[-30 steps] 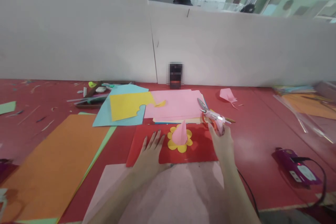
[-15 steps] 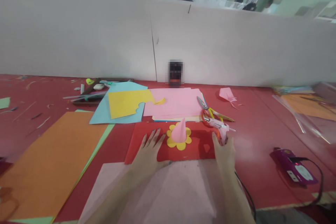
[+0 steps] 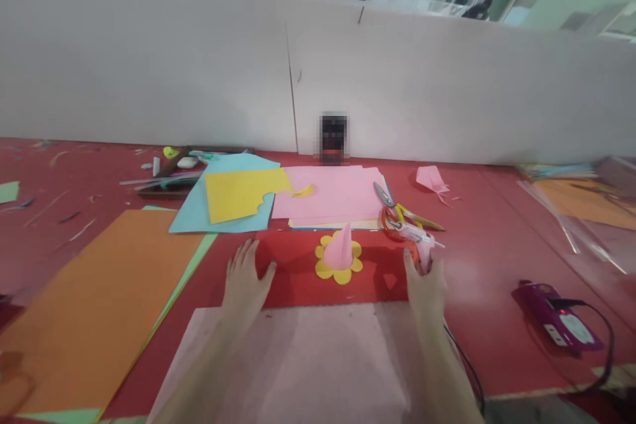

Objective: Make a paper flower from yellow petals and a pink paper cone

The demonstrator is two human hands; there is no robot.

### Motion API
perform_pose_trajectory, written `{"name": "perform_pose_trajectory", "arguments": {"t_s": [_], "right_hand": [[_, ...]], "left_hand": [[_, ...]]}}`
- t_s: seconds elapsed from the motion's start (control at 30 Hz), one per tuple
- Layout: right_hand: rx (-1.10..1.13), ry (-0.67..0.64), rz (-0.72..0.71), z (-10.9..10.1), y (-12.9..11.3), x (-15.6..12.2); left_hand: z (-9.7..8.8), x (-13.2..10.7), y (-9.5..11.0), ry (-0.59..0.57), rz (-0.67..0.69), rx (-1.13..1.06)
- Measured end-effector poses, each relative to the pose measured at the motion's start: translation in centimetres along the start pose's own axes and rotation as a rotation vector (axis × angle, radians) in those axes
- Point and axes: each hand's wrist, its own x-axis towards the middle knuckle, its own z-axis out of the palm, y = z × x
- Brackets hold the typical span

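Observation:
My left hand (image 3: 244, 281) lies at the left edge of the red sheet (image 3: 293, 278), open, thumb apart from the fingers. A yellow flower-shaped cutout (image 3: 325, 271) with a pink paper cone (image 3: 339, 252) standing on its middle rests on that sheet, between my two hands. At the sheet's right edge, my right hand (image 3: 426, 281) is closed around the handle of a pink glue gun (image 3: 416, 236). The gun's nozzle points left, close to the orange-handled scissors (image 3: 385, 197) beyond it. A pale pink sheet (image 3: 328, 364) lies in front, under my forearms.
Farther back lie pink paper (image 3: 332, 192), a cut yellow sheet (image 3: 238, 195) and a blue sheet (image 3: 189, 215). Orange paper (image 3: 99, 305) covers the left side. At right are a purple power bank (image 3: 561, 318) with a cable and a pink scrap (image 3: 431, 179). A white partition (image 3: 447, 86) stands behind.
My left hand has moved left, away from the flower, to the red sheet's left edge. The right hand stays on the glue gun; the flower and cone have not moved.

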Motion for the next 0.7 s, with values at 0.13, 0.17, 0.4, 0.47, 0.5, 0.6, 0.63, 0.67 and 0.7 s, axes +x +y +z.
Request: {"name": "perform_pose_trajectory", "arguments": {"t_s": [0.13, 0.17, 0.4, 0.47, 0.5, 0.6, 0.63, 0.67, 0.7], "right_hand": [[0.069, 0.030, 0.013, -0.3, 0.3, 0.3], [0.074, 0.038, 0.016, -0.3, 0.4, 0.3], [0.104, 0.093, 0.028, -0.6, 0.5, 0.3], [0.115, 0.115, 0.023, -0.7, 0.4, 0.2], [0.118, 0.119, 0.020, -0.7, 0.3, 0.2], [0.121, 0.100, 0.021, -0.7, 0.2, 0.3], [0.120, 0.086, 0.018, -0.6, 0.1, 0.4], [0.120, 0.073, 0.008, -0.6, 0.1, 0.5], [0.121, 0.064, -0.007, -0.5, 0.1, 0.6]], "left_hand": [[-0.5, 0.0, 0.2, -0.040, -0.049, -0.114], [-0.8, -0.1, 0.4, -0.030, -0.088, -0.147], [-1.3, -0.5, 0.5, 0.059, -0.150, -0.272], [-1.2, -0.5, 0.4, 0.074, -0.139, -0.288], [-1.2, -0.5, 0.4, 0.083, -0.131, -0.290], [-1.2, -0.4, 0.4, 0.092, -0.113, -0.281], [-1.3, -0.3, 0.5, 0.088, -0.117, -0.270], [-1.3, -0.2, 0.5, 0.079, -0.122, -0.255], [-1.3, -0.1, 0.5, 0.070, -0.124, -0.238]]}}
